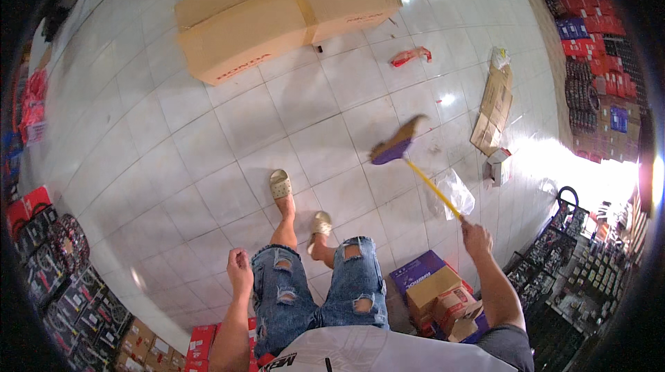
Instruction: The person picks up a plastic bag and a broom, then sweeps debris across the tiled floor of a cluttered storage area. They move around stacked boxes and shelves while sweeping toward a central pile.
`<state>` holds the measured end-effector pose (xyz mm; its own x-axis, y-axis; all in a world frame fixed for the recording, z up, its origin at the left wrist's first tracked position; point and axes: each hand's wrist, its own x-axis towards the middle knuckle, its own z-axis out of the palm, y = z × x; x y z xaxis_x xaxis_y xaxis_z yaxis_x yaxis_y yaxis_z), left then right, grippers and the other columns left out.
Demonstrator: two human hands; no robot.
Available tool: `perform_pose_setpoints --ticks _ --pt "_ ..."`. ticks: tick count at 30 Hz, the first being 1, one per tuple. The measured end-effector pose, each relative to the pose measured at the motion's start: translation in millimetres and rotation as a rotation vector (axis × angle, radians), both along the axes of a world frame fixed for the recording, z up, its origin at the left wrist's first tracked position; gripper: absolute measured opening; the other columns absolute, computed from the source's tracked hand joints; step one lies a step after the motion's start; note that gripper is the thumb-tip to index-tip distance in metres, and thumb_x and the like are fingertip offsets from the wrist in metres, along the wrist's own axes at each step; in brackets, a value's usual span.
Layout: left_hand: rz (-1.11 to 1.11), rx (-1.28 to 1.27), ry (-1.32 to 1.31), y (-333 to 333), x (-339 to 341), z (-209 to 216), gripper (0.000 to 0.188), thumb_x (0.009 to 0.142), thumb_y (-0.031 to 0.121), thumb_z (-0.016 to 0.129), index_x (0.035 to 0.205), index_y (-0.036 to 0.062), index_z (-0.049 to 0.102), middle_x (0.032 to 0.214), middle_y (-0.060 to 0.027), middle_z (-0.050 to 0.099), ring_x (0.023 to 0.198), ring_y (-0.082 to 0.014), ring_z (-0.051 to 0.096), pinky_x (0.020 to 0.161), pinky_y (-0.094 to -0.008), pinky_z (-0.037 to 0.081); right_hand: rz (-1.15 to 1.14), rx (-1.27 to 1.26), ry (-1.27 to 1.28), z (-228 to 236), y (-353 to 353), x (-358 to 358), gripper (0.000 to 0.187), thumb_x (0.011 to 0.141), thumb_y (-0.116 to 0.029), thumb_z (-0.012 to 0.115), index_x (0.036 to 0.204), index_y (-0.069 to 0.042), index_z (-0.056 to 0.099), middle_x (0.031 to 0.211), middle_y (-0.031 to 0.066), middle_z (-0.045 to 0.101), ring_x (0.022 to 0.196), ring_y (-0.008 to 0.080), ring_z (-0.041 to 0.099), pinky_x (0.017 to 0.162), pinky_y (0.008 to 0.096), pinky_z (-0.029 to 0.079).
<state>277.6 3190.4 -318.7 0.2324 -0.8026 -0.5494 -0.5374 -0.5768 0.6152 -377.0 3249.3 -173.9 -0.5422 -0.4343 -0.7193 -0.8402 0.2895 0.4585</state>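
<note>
My right hand [476,239] is closed round the upper end of a broom's yellow handle [435,190]. The broom head [400,142], purple at its base with brown bristles, lies out ahead on the tiled floor, slightly smeared by motion. Close by the handle rests a crumpled clear plastic bag [454,194]. My left hand [240,269] hangs beside my left thigh with its fingers curled in, and nothing shows in it. A red plastic wrapper [411,57] and small bits of litter are on the floor beyond the broom head.
A long cardboard box [291,19] stands on the floor far ahead. Flattened cardboard [492,110] and a small white box [499,167] lie to the right. Open cartons [433,296] sit by my right leg. Stocked goods line the left [83,303] and right [582,275] sides.
</note>
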Motion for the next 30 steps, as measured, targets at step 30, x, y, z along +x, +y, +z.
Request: perform_pose_setpoints --ticks 30 --pt "-0.310 0.118 -0.041 -114.1 -450.7 25.4 0.012 0.098 0.013 0.059 0.102 0.0020 0.062 0.088 -0.0135 0.067 0.077 -0.0266 0.067 0.071 -0.0378 0.052 -0.407 -0.521 -0.314 -193.4 -135.3 -392.3 0.032 0.099 -0.033 0.052 0.128 -0.027 0.064 0.111 0.0179 0.069 0.102 0.0391 0.066 0.087 0.0489 0.053"
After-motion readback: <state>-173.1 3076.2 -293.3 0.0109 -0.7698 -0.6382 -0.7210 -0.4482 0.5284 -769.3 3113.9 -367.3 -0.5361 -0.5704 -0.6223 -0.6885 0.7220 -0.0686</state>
